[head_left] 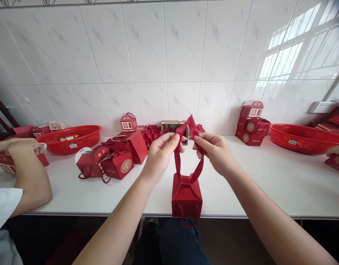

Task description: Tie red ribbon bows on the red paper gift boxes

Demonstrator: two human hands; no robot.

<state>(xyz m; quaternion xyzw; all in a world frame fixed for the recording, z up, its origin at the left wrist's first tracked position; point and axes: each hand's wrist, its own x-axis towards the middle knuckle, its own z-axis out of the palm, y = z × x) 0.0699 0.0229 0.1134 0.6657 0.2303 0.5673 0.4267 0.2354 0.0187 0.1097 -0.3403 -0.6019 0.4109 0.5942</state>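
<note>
A small red gift box [187, 200] stands upright at the table's front edge, a red cord loop hanging from its near side. Out of its top rises a red ribbon [178, 162] in two strands. My left hand [161, 152] pinches the left strand between thumb and fingers. Opposite it, my right hand [213, 149] pinches the right strand. Both hands hold the ribbon up above the box, its ends sticking up and nearly meeting between them.
Several red gift boxes [118, 164] lie to the left, near a heap of red ribbons [153, 136]. Stacked boxes [249, 127] stand back right. Red plastic baskets [86, 138] sit on either side. Co-workers' arms [31, 176] reach in at both edges.
</note>
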